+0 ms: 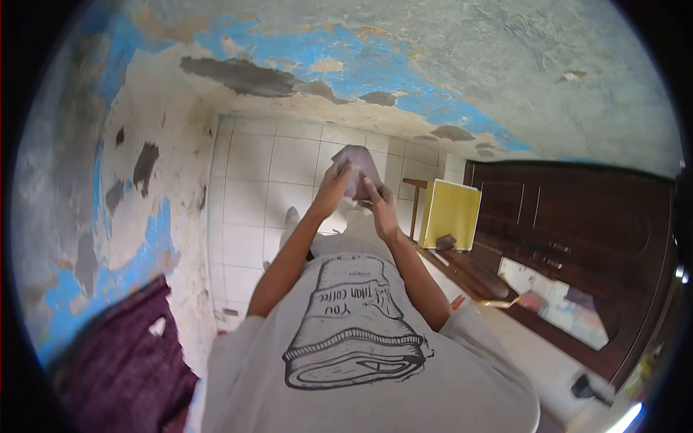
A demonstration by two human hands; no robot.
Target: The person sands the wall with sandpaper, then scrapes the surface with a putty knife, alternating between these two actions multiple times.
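Note:
Both hands hold a greyish-purple sheet that looks like sandpaper (368, 167), bent and raised in front of my body above the tiled floor. On its left side, my left hand (333, 189) has its fingers closed on the edge. My right hand (382, 204) grips the lower right part, its thumb lying on the surface. A small dark piece (446, 242) rests on the yellow surface (453, 209) of a stool-like stand to the right of my right hand.
Walls with peeling blue paint (325, 54) and dark patches rise ahead and left. Dark wooden cabinets (570, 209) stand at the right. A purple cloth (123, 361) hangs at lower left. White tiles (249, 155) cover the floor.

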